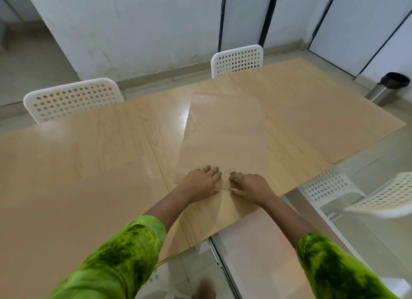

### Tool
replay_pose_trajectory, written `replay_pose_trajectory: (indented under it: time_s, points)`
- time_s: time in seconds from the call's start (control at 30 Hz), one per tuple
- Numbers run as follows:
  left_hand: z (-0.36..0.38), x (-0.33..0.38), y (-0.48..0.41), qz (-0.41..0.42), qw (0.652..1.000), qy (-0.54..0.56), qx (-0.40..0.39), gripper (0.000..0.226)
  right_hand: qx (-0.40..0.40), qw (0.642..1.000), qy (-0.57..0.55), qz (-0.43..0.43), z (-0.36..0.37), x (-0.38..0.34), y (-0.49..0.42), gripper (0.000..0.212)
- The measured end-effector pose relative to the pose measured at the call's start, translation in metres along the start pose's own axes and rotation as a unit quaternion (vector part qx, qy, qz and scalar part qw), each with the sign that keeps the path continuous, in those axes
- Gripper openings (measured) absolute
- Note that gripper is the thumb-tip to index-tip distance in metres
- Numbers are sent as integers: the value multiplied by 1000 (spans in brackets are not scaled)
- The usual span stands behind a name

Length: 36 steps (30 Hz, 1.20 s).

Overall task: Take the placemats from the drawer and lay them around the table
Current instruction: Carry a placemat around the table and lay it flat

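A translucent, dotted placemat (223,131) lies at an angle on the middle of the light wooden table (89,138). My left hand (201,182) and my right hand (250,186) are side by side at its near edge. The fingers lie on top and the thumbs are at the edge, pinching it. A second translucent placemat (78,198) lies flat at the near left. A third placemat (312,111) covers the far right end. Another pale sheet (256,243) sticks out past the table's near right edge, under my right forearm.
White perforated chairs stand at the far side (73,99) (237,60) and at the right (327,185) (383,200). A steel bin with a black liner (388,86) stands on the floor at the far right. A white wall runs behind the table.
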<state>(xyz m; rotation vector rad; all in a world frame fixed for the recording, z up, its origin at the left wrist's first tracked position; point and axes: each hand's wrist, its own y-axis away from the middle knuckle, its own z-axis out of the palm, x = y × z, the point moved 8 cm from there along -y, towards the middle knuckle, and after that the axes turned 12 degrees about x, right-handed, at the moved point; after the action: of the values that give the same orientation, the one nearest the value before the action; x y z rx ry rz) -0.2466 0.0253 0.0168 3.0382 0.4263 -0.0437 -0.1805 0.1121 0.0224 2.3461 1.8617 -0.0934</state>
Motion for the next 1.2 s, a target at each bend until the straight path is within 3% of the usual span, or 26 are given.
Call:
replay_pose_trajectory:
  time_s: [0.1,0.3,0.4,0.5,0.57,0.6,0.67,0.7,0.77,0.87,0.9,0.97,1.03,1.1,1.13,1.2]
  points:
    - [2,-1,0,10,1000,-26,-12,54,-3,1000,2,4,1,0,1,43]
    - [-7,7,-2,104,978,-70,167,45,5,1000,-16,26,4,6,-1,41]
    - [-19,-3,-4,70,975,-48,205,33,9,999,-29,33,6,7,0,38]
    - [-45,-7,0,-20,940,-12,339,21,43,996,-49,63,1,13,-3,37]
    - [-59,-12,19,-172,891,34,420,21,75,984,-124,108,-8,20,-6,37]
    - [-65,-15,32,-259,849,101,450,27,97,970,-174,137,-14,25,-7,35]
    - [-67,-19,53,-419,719,314,456,41,152,939,-248,185,-27,34,-7,33]
    - [-59,-18,53,-474,654,421,412,49,179,925,-268,203,-34,37,-6,31]
    - [-40,-9,37,-518,563,578,283,70,222,911,-267,222,-50,36,-2,30]
    - [-25,-6,1,-463,427,758,173,104,253,930,-192,186,-72,10,-1,31]
    - [-24,-9,-6,-450,405,777,171,104,232,942,-183,160,-72,-4,-3,30]
    - [-23,-23,1,-504,386,740,221,63,151,951,-245,115,-62,-32,-6,25]
    - [-13,-42,25,-595,376,648,293,24,80,905,-394,140,-54,-40,-10,33]
    - [-5,-61,47,-593,334,644,349,32,98,845,-483,208,-55,-24,-19,34]
    - [-1,-69,55,-567,320,670,358,39,125,839,-478,228,-58,-13,-25,31]
    - [1,-87,74,-505,320,714,363,46,152,866,-411,240,-62,6,-39,27]
